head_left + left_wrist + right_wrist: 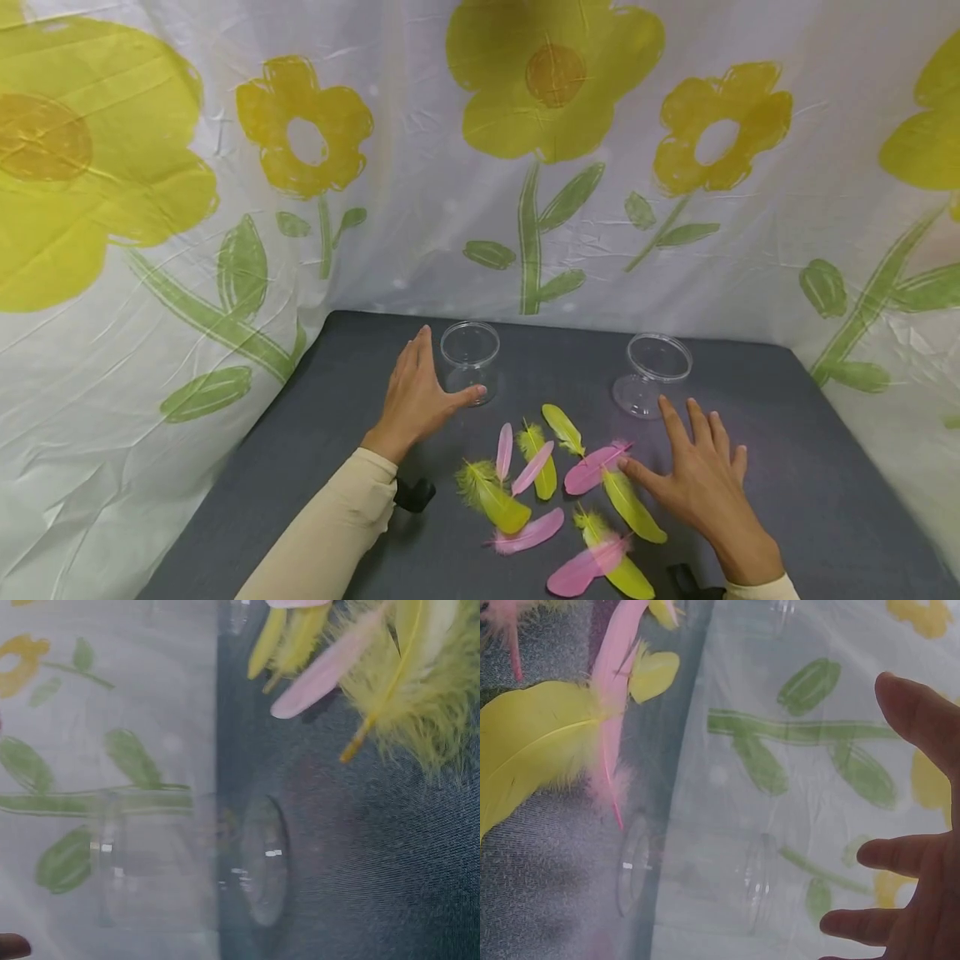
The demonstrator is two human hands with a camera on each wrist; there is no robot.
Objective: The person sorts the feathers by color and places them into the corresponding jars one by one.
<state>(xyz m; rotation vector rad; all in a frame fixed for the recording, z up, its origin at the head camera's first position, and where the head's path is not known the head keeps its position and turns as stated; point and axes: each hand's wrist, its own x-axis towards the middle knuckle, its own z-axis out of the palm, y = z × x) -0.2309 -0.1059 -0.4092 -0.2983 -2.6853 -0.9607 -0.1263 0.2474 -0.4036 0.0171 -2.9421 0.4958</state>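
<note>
We see the left hand point(412, 402) and right hand point(703, 482), fingers point(673, 423) spread and released, near clear, round-rimmed jars point(470, 366) and downy feathers point(497, 502) on the dark worktop point(300, 433).

- A pink feather point(576, 575) hides part of the nearest yellow feather point(633, 580).
- The left wrist view's edge crops most of the left grip point(13, 946).
</note>
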